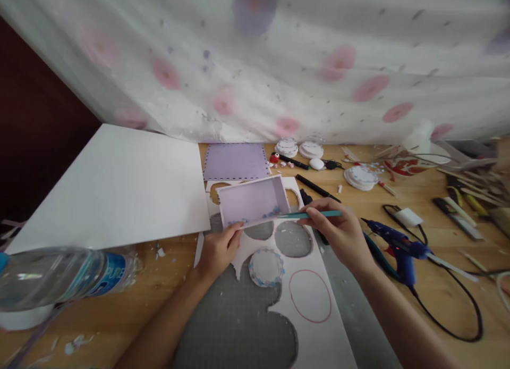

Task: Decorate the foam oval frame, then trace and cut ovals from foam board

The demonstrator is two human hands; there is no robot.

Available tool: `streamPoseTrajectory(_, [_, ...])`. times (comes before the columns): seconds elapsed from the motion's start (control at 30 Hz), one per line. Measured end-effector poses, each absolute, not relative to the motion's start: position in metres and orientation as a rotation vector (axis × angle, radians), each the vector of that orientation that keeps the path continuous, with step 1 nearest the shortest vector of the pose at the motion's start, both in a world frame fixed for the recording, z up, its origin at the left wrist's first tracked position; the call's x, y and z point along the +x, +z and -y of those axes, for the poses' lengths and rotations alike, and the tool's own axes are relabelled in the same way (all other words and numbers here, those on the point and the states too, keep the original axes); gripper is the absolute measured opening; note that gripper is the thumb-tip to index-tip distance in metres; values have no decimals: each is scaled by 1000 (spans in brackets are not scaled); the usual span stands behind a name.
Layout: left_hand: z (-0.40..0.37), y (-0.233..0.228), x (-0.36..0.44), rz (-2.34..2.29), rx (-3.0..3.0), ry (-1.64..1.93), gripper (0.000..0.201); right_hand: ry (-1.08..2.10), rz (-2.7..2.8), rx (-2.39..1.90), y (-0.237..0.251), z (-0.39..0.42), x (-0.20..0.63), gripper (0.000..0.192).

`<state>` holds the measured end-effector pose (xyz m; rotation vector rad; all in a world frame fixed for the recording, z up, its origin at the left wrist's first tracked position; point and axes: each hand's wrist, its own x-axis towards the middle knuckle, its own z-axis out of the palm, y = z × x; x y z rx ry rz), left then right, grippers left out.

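Note:
My left hand (218, 253) grips the near-left corner of a shallow lilac box (251, 200) with white edges, which is tilted toward me. Small blue pieces (274, 210) lie along the box's near inner side. Between the thumb and fingers of my right hand (338, 232) is a pair of teal tweezers (330, 214), its tip over the box's near-right corner. Below the box, a round white disc (266, 268) with blue bits around its rim rests on a white foam sheet (314, 326) with several round cut-outs. A red circle is drawn on that sheet.
A blue glue gun (404, 249) with its cord lies at the right. At the left are a water bottle (67, 278) and a large white board (127, 188). Decorated discs (360, 176), black pens (316, 187) and a lilac panel (236, 160) lie toward the back, before a curtain.

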<state>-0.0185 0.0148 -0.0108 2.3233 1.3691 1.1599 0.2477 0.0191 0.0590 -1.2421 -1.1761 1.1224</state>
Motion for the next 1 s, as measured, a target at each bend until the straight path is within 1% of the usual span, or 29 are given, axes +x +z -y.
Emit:
streamPoseTrajectory(0.1, [-16, -14, -19, -1353, 2342, 1200, 22, 1066, 1221, -1227, 59, -22, 243, 23])
streamPoseTrajectory(0.3, [-16, -20, -21, -1370, 2451, 1232, 21, 1055, 1335, -1293, 58, -29, 234, 23])
streamPoseTrajectory(0.4, [-16, -20, -22, -1383, 2480, 1216, 22, 926, 1468, -1275, 52, -31, 226, 19])
streamPoseTrajectory(0.57, [-15, -19, -23, -1436, 2494, 1132, 24, 586, 1768, -1225, 41, -35, 212, 8])
streamPoseTrajectory(0.7, [-14, -19, -23, -1463, 2477, 1082, 26, 415, 1956, -1160, 40, -41, 201, 13])
streamPoseTrajectory(0.87, [-14, -19, -23, -1459, 2456, 1090, 24, 312, 2195, -1133, 43, -48, 186, 19])
streamPoseTrajectory(1.0, [-14, -20, -22, -1459, 2435, 1091, 24, 221, 2290, -1138, 38, -51, 178, 20])
